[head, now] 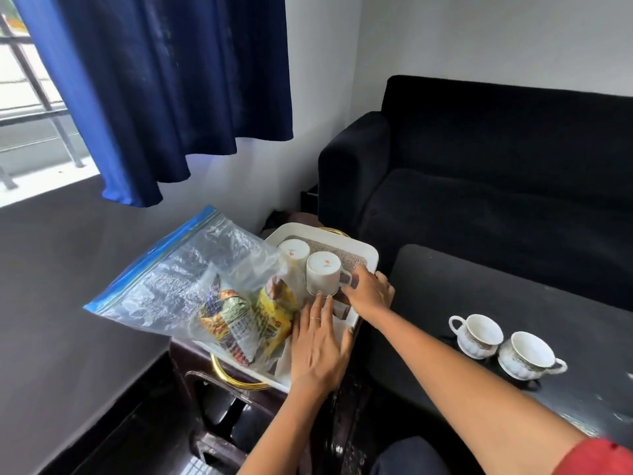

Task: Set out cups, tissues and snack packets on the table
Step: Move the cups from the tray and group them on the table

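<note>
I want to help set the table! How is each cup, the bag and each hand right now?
Two cups on table: upright, empty.
Front tray cup: upside down, right hand at its handle.
Back tray cup: upside down.
Snack bag: lying on tray, packets inside.
Left hand: flat, fingers straight.

Two upturned mugs (323,274) (white), snack packets (253,320) bagged beside.

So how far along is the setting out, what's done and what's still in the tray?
Done: two patterned cups stand upright on the dark table. In hand: the right hand grips the handle of an upturned white mug in the white tray; the left hand lies flat beside it. Left: a second upturned mug and the snack packets in the zip bag. Tissues aren't clearly visible.
</note>
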`<control>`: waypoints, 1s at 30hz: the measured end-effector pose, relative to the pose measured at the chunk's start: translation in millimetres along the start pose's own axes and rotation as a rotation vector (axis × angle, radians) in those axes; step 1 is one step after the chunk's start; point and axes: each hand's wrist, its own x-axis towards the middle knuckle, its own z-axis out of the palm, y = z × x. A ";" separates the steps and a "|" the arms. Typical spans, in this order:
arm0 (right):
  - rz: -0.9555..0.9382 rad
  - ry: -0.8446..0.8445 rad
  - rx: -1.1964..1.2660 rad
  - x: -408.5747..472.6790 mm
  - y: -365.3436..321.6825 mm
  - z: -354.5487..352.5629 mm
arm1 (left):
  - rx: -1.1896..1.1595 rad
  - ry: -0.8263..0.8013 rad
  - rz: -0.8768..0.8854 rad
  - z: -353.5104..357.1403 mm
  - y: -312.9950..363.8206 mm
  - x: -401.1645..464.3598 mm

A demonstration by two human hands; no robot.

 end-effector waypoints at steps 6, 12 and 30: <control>-0.118 0.053 -0.040 -19.1 7.8 0.2 | 0.011 0.006 0.007 -1.4 0.9 -1.4; -0.223 0.034 0.052 -41.0 2.7 -9.8 | 0.016 0.043 0.070 -10.2 5.7 -6.5; -0.434 0.125 -0.106 -64.8 -20.0 -74.6 | -0.361 0.233 0.015 -32.8 46.7 -9.7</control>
